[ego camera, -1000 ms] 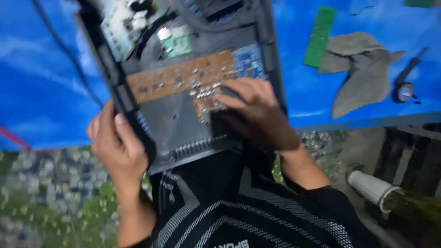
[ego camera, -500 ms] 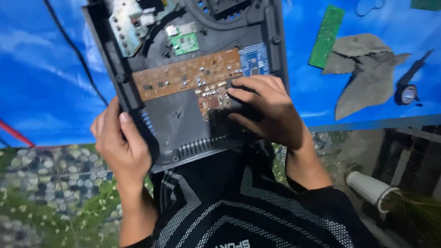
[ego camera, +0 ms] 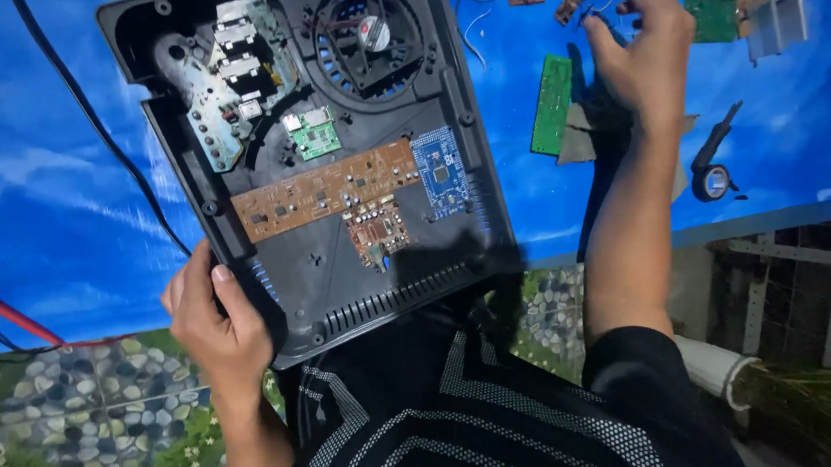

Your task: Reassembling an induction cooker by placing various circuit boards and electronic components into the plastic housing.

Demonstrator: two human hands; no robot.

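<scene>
The left hand [ego camera: 216, 319] gripped the lower left edge of a black plastic appliance casing [ego camera: 310, 163], opened to show a long brown circuit board [ego camera: 325, 188], a small blue board [ego camera: 440, 168], a small green board [ego camera: 315, 132] and a round black fan [ego camera: 367, 35]. The casing lay tilted on the blue-covered bench [ego camera: 49, 184] — its near edge over the person's lap. The right hand [ego camera: 646, 51] hovered open, fingers loosely curled, above small parts at the bench's far side, near a narrow green circuit board [ego camera: 552, 103] and a roll of black tape [ego camera: 712, 181].
</scene>
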